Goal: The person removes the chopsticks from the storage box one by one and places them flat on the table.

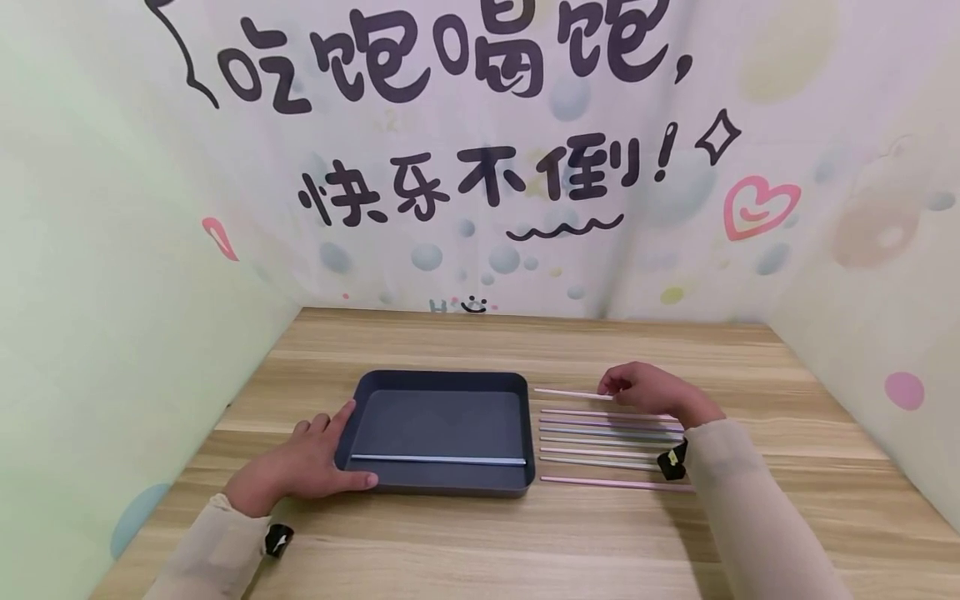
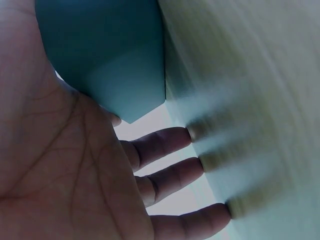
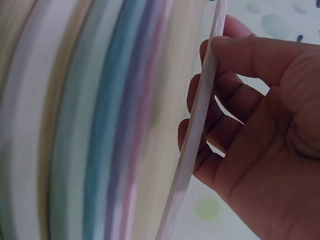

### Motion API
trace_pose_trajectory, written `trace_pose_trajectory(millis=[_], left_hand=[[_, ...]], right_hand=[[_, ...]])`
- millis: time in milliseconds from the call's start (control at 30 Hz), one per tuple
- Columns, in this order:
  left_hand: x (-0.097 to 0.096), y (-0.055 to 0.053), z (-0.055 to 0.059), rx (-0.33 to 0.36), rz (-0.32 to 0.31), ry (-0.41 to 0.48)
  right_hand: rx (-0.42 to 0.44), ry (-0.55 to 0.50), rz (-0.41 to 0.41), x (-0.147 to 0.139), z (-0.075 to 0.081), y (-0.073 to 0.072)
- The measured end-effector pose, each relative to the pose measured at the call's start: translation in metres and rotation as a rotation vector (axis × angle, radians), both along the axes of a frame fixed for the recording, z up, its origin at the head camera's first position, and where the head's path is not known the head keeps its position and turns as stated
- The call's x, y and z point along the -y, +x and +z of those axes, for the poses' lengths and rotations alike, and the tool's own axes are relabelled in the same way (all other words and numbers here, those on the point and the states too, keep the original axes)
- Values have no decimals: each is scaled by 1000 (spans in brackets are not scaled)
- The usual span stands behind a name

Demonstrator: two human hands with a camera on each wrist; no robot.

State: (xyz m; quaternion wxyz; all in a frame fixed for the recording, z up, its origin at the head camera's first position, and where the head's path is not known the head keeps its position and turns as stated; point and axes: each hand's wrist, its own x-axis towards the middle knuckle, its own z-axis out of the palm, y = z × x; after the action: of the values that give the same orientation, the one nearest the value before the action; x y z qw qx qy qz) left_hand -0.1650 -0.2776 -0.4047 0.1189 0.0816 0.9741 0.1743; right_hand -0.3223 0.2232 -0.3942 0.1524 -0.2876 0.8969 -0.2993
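Observation:
A dark blue-grey rectangular tray lies on the table, with one thin pale blue stick across its front part. My left hand rests against the tray's front left corner, thumb along the front side and index finger by the left wall. In the left wrist view its other fingers reach fairly straight to the tabletop. Right of the tray, my right hand pinches a thin pale pinkish stick between thumb and fingertips. The stick's left end points toward the tray's far right corner.
Several pastel sticks lie roughly parallel on the wooden table right of the tray, partly under my right hand and sleeve. A pink one lies nearest the front. A printed wall sheet stands behind the table.

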Motion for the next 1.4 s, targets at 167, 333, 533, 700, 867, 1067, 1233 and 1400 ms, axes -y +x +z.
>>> trace_pose_trajectory(millis=[167,333,533,700,867,1067,1233,1400], left_hand=[[0,-1,0,1,-2,-7],[-1,-1,1,-2,-2,-7],[-2,0,3,5,6,-12],[-1,0,2,9,5,-10],[0,0,1,13,8,-10],[-1,0,1,6,8,-5],[-1,1,1,5,17,-14],[-1,0,0,3,18,-15]], right_hand=[[35,35,-39,-1,-4,-3],[75,45,-39,-1,-8,-5],[82,65,-27,2,-8,-6],[106,76,-34,2,-10,-7],[125,79,-43,2,-11,-7],[111,79,-34,2,-10,-8],[20,81,-8,7,-6,-6],[-33,84,13,28,4,0]])
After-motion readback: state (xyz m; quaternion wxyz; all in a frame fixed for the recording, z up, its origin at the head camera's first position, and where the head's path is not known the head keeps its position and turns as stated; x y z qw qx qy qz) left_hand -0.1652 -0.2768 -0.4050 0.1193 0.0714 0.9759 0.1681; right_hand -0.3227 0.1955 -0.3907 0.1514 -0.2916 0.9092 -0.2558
